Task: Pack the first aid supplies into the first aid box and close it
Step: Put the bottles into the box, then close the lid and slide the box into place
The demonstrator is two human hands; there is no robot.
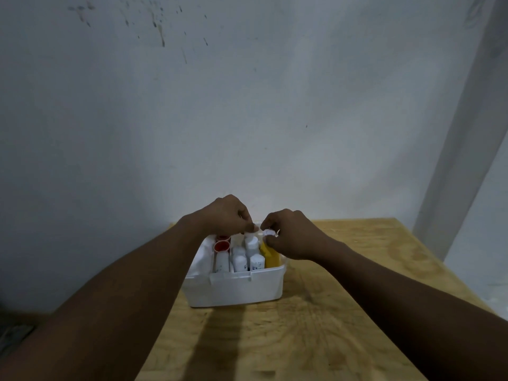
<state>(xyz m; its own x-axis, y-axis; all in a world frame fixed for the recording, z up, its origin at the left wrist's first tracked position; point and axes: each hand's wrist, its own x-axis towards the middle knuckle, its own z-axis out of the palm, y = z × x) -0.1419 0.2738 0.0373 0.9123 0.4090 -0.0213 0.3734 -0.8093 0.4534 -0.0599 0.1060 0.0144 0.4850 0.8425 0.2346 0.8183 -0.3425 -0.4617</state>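
Note:
A white first aid box (233, 288) stands open on the wooden table (316, 325). Inside stand several white bottles (239, 261), two with red caps (221, 246), and a yellow item (270, 257) at the right side. My left hand (226, 214) and my right hand (291, 233) hover over the back of the box, close together. Both pinch a small white object (268, 232) between their fingertips; what it is I cannot tell. The box's lid is not visible.
A pale wall (247, 105) rises right behind the table. A white vertical post (464, 149) stands at the right. The table's left edge runs diagonally near the box, with dark floor (16, 334) beyond it.

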